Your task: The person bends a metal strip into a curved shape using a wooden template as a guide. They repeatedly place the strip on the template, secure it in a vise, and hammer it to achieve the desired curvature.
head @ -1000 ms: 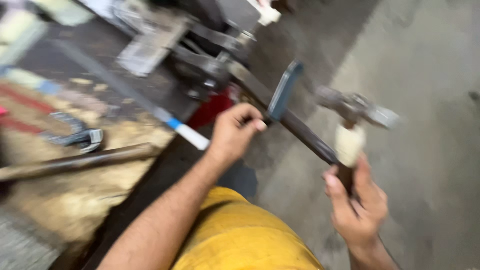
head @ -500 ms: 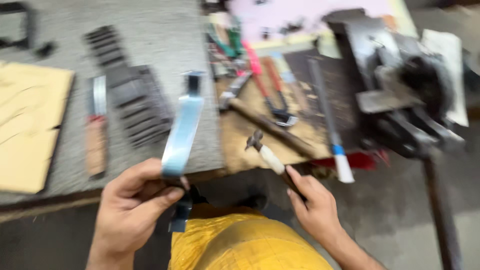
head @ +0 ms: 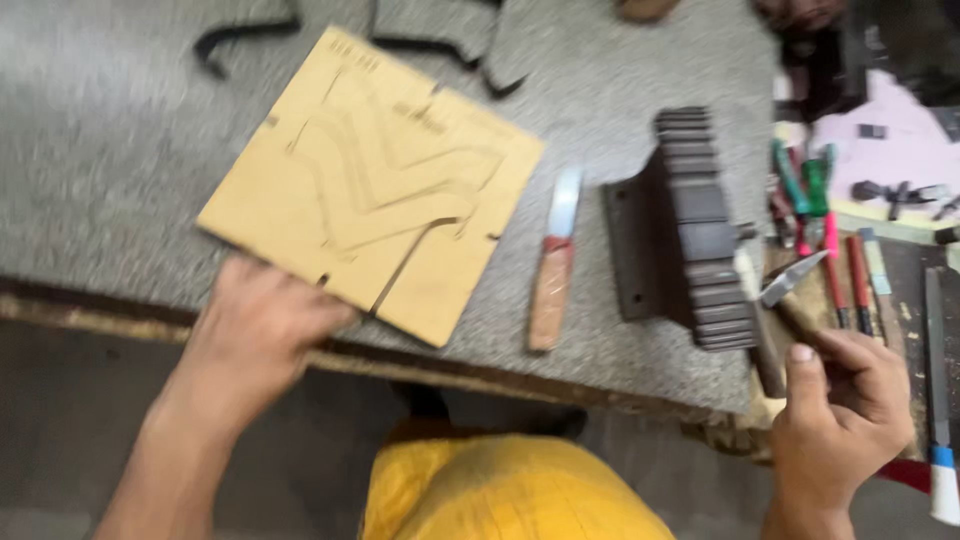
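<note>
A grey speckled bench (head: 120, 180) is seen from above, with a person's two bare hands at its near edge. The left hand (head: 255, 335) is placed at the near corner of a flat, tan wooden board (head: 375, 185) cut with thin angular slots; the fingers are tucked under or against the board's edge, and whether it is gripped or only touched cannot be told. The board is laid tilted on the bench, its corner reaching the bench edge.

The right hand (head: 835, 420) is closed around the handle of a small hammer (head: 790, 285), whose metal head is raised just above the fingers, over the bench's right end.

Between the hands, a knife (head: 555, 260) with a wooden handle and a pale blade is laid on the bench, just beside a dark ribbed metal block (head: 690, 230). Further right, pliers with green and red handles (head: 810, 195) and a file with a blue and white handle (head: 938, 380) are seen. A yellow garment (head: 500, 495) is visible below. The whole view is blurred.
</note>
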